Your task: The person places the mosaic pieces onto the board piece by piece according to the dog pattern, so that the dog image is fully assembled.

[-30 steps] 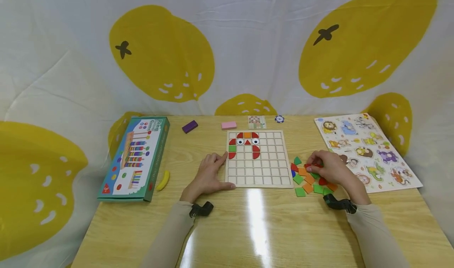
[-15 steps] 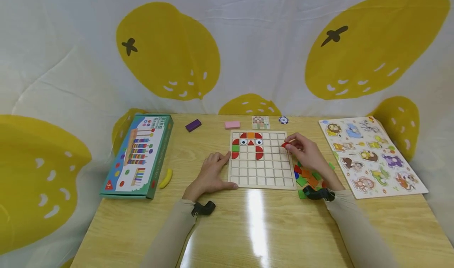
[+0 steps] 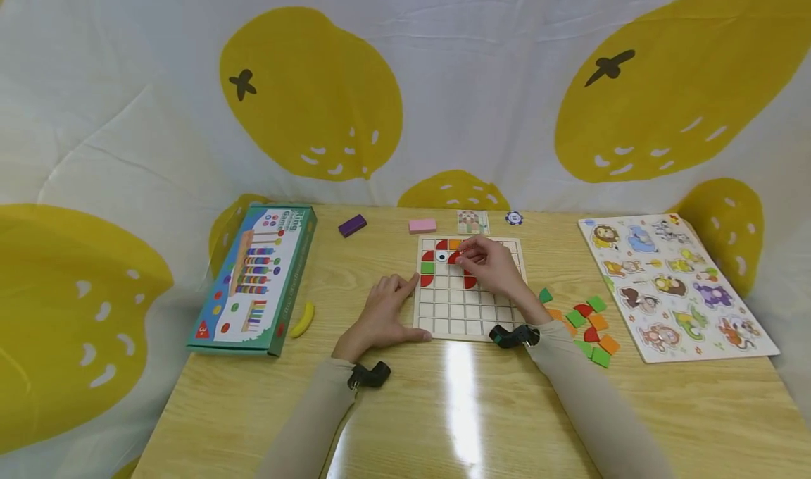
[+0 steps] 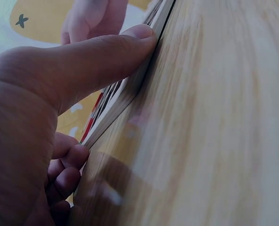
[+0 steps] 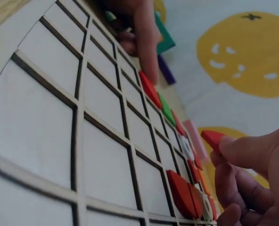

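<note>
Your right hand (image 3: 497,269) pinches a red piece (image 5: 211,137) above the wooden board (image 3: 455,325), while your left hand (image 3: 382,315), thumb spread wide, touches the board's edge.

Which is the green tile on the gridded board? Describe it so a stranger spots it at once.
On the table, find the pale gridded board with the left hand at its edge. In its leftmost column, look between two red pieces with curved sides. The green tile there is square, and the only green one visible on the board.
</note>
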